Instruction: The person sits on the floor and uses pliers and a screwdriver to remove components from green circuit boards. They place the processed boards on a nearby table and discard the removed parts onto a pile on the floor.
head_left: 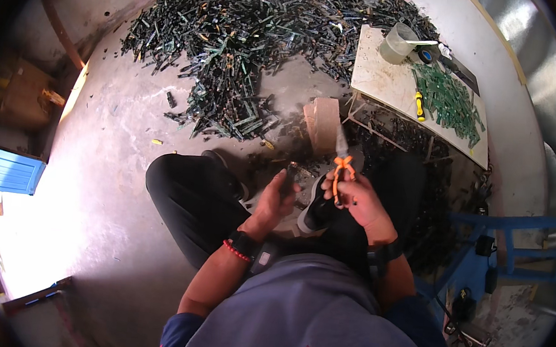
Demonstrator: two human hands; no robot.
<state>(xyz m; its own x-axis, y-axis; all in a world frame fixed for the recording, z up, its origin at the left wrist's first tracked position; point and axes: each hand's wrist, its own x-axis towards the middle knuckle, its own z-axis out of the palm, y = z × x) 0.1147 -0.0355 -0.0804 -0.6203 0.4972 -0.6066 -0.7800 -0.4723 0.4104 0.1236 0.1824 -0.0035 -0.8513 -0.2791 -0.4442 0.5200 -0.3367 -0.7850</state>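
My right hand [361, 202] is closed around the orange handles of a pair of pliers [342, 166]. The grey jaws point up and away from me. To its left, my left hand [276, 200] is closed with a small dark piece [292, 167] at its fingertips; its exact kind is too small to make out. The two hands are apart, above my lap and shoes. Just beyond the pliers, a tan brick-like block [322, 126] rests on the floor.
A large heap of dark and green narrow strips [228, 57] spreads across the floor ahead. At right, a low board table [373, 69] carries green circuit boards [449, 102], a plastic jug [397, 44] and a yellow-handled tool [419, 106]. A blue frame [518, 224] stands at lower right.
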